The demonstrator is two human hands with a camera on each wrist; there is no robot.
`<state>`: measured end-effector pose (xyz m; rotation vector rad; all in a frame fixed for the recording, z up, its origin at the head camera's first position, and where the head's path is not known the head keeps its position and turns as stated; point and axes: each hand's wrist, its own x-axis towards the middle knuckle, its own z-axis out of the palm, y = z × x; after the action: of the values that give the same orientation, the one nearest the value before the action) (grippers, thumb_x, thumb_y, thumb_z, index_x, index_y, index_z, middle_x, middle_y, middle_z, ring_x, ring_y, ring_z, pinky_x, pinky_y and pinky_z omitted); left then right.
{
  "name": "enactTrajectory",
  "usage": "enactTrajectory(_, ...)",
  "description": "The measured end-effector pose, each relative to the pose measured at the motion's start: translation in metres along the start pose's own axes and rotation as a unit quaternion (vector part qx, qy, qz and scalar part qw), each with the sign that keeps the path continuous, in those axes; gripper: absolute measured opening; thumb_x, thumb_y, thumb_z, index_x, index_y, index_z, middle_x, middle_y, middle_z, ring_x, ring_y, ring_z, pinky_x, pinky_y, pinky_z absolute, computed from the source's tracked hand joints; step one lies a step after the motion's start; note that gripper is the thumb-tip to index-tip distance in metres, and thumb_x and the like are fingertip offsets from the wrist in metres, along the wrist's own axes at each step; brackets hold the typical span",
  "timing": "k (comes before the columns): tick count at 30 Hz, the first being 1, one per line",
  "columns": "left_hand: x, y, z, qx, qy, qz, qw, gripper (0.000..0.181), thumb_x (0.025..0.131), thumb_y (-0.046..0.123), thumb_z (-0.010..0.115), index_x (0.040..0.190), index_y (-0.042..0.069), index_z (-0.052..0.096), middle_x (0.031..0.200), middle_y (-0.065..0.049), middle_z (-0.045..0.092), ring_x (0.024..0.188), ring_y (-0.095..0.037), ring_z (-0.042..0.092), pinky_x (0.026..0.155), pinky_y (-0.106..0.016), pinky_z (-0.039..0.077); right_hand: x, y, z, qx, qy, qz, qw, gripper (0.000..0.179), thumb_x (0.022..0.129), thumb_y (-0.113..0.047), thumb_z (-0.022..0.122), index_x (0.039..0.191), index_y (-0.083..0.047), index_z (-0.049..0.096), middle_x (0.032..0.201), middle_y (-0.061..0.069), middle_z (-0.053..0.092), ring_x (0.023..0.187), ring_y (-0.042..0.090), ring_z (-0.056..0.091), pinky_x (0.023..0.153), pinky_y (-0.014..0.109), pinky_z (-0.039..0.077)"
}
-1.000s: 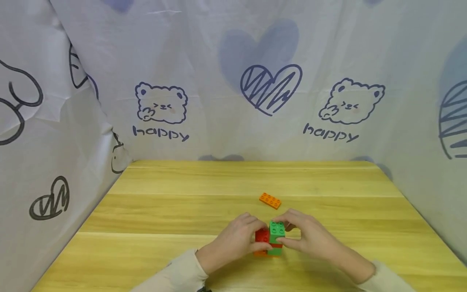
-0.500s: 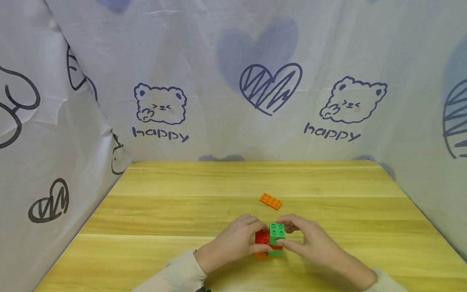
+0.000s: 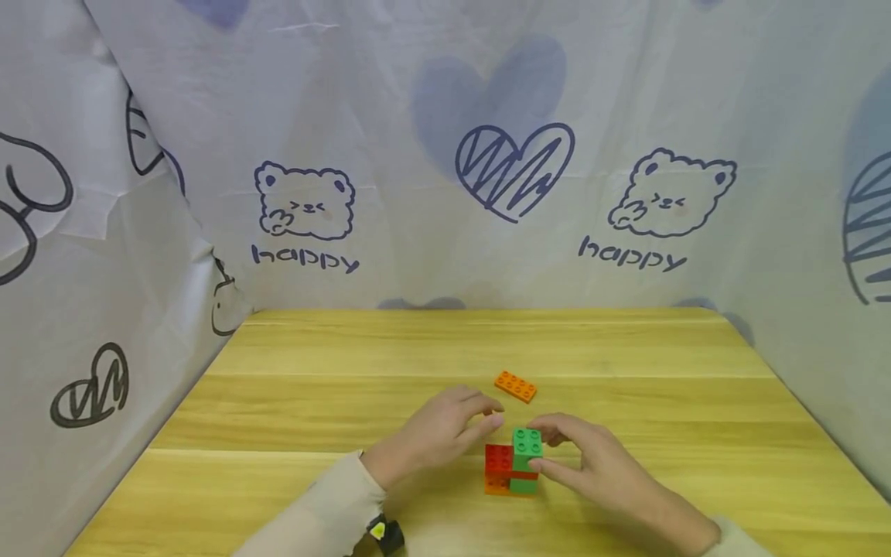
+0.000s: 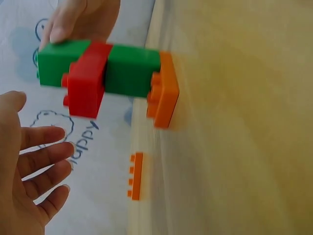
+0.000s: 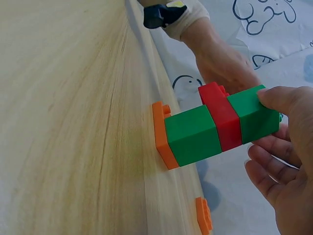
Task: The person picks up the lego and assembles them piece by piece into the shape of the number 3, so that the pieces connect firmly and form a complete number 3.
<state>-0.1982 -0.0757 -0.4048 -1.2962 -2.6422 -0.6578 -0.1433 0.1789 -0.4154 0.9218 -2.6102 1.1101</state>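
Note:
A small stack of toy building bricks stands on the wooden table. At its bottom is a flat orange brick (image 3: 497, 486), carrying a lower green brick (image 5: 192, 136). A flatter red brick (image 3: 497, 458) lies across that and overhangs to the left. On top sits an upper green brick (image 3: 527, 445), pinched by my right hand (image 3: 604, 466) between thumb and fingers. My left hand (image 3: 437, 430) is off the stack, just to its upper left, fingers loosely extended and holding nothing. In the left wrist view its palm and spread fingers (image 4: 46, 159) show plainly.
A second flat orange brick (image 3: 516, 386) lies loose on the table (image 3: 313, 410), beyond the stack. White cloth (image 3: 404, 155) with drawn hearts and bears hangs behind and at both sides. A black band device (image 3: 385, 534) is on the left wrist.
My left hand has let go of the red brick and moved up and left, away from the stack. The right hand stays at the upper green brick.

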Motion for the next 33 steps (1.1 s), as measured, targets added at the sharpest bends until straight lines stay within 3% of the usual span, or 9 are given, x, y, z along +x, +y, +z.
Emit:
enactTrajectory(5, 0.012, -0.012, 0.001, 0.031, 0.004, -0.015, 0.9994, 0.048, 0.104, 0.047, 0.041, 0.125, 0.011, 0.063, 0.115, 0.001, 0.064, 0.107, -0.016, 0.057, 0.092, -0.033, 0.048, 0.0, -0.002, -0.001, 0.006, -0.009, 0.021, 0.9997, 0.041, 0.091, -0.042, 0.068, 0.125, -0.018, 0.061, 0.112, -0.015, 0.064, 0.094, 0.016, 0.064, 0.08, 0.041, 0.054)
enactTrajectory(12, 0.03, -0.031, 0.006, 0.052, -0.003, -0.031, 0.9982, 0.055, 0.099, 0.055, 0.046, 0.131, 0.013, 0.061, 0.126, -0.001, 0.06, 0.115, -0.018, 0.054, 0.1, -0.036, 0.044, 0.0, -0.002, -0.002, -0.004, -0.008, 0.019, 0.9998, 0.039, 0.091, -0.042, 0.068, 0.123, -0.02, 0.06, 0.113, -0.015, 0.064, 0.095, 0.015, 0.064, 0.08, 0.04, 0.054)
enactTrajectory(18, 0.044, -0.044, 0.011, 0.062, -0.023, -0.019, 0.9977, 0.052, 0.098, 0.052, 0.052, 0.133, 0.015, 0.06, 0.13, -0.002, 0.058, 0.122, -0.021, 0.051, 0.106, -0.038, 0.038, 0.001, -0.001, -0.003, -0.003, -0.015, 0.025, 0.9996, 0.039, 0.091, -0.043, 0.067, 0.123, -0.02, 0.06, 0.113, -0.016, 0.063, 0.095, 0.015, 0.063, 0.079, 0.04, 0.054)
enactTrajectory(23, 0.055, -0.052, 0.018, 0.083, -0.053, -0.014, 0.9951, 0.055, 0.096, 0.054, 0.053, 0.138, 0.018, 0.057, 0.136, -0.001, 0.055, 0.128, -0.02, 0.047, 0.109, -0.038, 0.035, 0.0, -0.001, -0.003, 0.005, -0.021, 0.035, 0.9992, 0.038, 0.092, -0.045, 0.066, 0.123, -0.023, 0.06, 0.113, -0.016, 0.063, 0.095, 0.016, 0.063, 0.08, 0.04, 0.054)
enactTrajectory(33, 0.074, -0.062, 0.029, 0.114, -0.114, -0.032, 0.9864, 0.06, 0.095, 0.056, 0.055, 0.143, 0.021, 0.052, 0.143, 0.0, 0.05, 0.133, -0.022, 0.041, 0.109, -0.044, 0.034, 0.001, 0.0, -0.004, 0.002, -0.018, 0.027, 0.9995, 0.037, 0.092, -0.043, 0.066, 0.123, -0.023, 0.06, 0.111, -0.018, 0.063, 0.096, 0.013, 0.062, 0.081, 0.038, 0.054)
